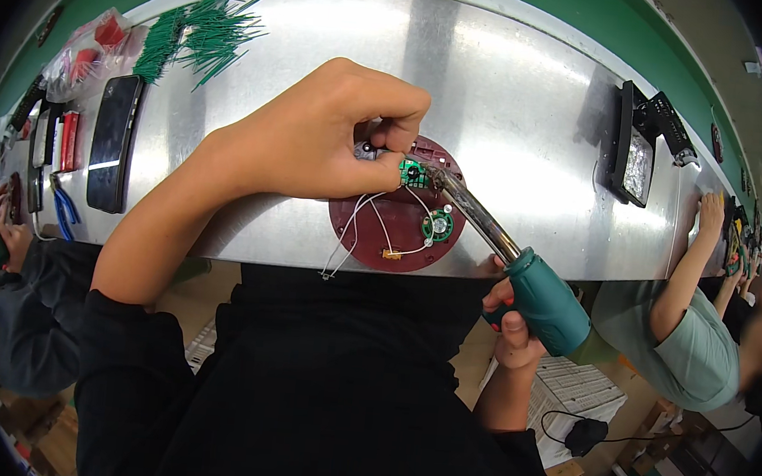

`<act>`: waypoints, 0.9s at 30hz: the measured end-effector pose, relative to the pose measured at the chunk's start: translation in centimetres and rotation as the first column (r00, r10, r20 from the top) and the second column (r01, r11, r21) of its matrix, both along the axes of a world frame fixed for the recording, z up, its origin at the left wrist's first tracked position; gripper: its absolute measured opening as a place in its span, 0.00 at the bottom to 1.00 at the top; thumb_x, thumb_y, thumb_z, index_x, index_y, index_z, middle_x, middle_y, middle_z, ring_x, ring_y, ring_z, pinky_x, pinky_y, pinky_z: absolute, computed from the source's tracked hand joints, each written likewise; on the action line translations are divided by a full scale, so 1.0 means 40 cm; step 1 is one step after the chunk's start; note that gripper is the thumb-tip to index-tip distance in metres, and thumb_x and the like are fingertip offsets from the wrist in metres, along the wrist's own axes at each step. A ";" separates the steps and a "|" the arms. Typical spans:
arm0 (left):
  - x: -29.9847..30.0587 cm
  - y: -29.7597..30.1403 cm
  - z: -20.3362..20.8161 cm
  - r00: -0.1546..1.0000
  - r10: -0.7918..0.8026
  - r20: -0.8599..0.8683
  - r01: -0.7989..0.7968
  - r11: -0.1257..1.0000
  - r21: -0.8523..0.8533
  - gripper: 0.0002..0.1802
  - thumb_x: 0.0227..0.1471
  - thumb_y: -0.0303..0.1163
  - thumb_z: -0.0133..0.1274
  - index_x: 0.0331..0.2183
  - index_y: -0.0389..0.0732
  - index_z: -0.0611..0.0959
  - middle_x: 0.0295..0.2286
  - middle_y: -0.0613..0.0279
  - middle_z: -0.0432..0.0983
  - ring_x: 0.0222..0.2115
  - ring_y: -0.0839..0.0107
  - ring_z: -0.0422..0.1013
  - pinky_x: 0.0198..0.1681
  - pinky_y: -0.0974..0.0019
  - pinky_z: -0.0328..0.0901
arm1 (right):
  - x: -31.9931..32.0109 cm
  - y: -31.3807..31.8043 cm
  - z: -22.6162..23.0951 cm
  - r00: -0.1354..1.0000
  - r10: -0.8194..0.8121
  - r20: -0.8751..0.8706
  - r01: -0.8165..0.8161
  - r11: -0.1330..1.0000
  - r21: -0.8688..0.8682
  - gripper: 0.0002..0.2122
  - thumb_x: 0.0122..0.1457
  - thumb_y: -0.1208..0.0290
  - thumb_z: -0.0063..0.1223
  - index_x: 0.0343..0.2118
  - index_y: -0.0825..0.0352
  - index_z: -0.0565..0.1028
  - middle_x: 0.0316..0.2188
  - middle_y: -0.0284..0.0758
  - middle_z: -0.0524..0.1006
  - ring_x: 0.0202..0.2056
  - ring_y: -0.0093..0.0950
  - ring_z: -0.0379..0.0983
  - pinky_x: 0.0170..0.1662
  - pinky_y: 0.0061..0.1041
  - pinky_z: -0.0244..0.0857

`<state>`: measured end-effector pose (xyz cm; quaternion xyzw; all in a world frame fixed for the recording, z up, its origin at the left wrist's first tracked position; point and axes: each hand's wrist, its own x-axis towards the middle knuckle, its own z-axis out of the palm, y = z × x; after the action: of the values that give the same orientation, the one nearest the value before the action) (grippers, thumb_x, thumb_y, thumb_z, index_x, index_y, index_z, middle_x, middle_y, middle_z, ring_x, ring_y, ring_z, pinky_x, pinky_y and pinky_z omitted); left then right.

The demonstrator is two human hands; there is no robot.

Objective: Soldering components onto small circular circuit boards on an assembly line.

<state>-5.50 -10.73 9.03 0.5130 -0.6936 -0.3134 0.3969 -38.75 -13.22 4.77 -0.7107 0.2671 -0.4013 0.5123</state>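
A dark red round plastic housing point(358, 241) lies on the metal bench near its front edge. On it are a small green circuit board point(415, 174), a round green-rimmed part point(437, 226) and a small orange connector point(391, 254); thin white wires point(352, 222) run between them and past the rim. My left hand point(345, 131) reaches over the housing, fingers pinched together beside the board; what they hold is hidden. My right hand point(515, 333) grips the green handle of a soldering gun point(546, 300) from below. Its metal tip meets the board area close to my left fingertips.
Green wires point(209, 33) lie in a bundle at the back left, next to a plastic bag point(89, 54) with red parts. A black phone point(114, 142) and blue-handled pliers point(63, 208) lie nearer. At right stands a black tray point(634, 147). Co-workers sit on both sides.
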 end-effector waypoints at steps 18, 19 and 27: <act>-0.004 0.004 0.008 1.000 0.000 0.003 0.000 1.000 0.003 0.09 0.38 0.23 0.59 0.22 0.37 0.72 0.17 0.61 0.68 0.19 0.66 0.65 0.25 0.65 0.62 | -0.010 0.020 0.019 0.996 -0.063 -0.065 0.076 0.971 0.225 0.27 0.60 0.46 0.57 0.34 0.75 0.76 0.28 0.47 0.79 0.25 0.30 0.76 0.45 0.36 0.74; -0.003 0.004 0.006 1.000 -0.001 0.003 0.001 1.000 0.003 0.09 0.38 0.23 0.59 0.22 0.37 0.72 0.17 0.61 0.68 0.19 0.66 0.65 0.25 0.65 0.62 | -0.007 0.020 0.020 0.997 -0.069 -0.043 0.077 0.970 0.229 0.28 0.60 0.45 0.57 0.35 0.75 0.76 0.30 0.50 0.79 0.25 0.30 0.76 0.43 0.34 0.74; -0.002 0.003 -0.002 1.000 0.009 -0.013 -0.009 1.000 0.000 0.09 0.38 0.24 0.60 0.22 0.37 0.74 0.17 0.62 0.69 0.19 0.68 0.67 0.25 0.67 0.63 | -0.016 0.016 0.011 0.996 -0.017 -0.085 0.033 0.982 0.188 0.27 0.60 0.47 0.56 0.37 0.75 0.77 0.23 0.41 0.77 0.25 0.31 0.76 0.52 0.43 0.73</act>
<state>-5.56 -10.60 8.96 0.5139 -0.6887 -0.3149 0.4031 -39.40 -12.58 5.22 -0.6714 0.3338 -0.3507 0.5610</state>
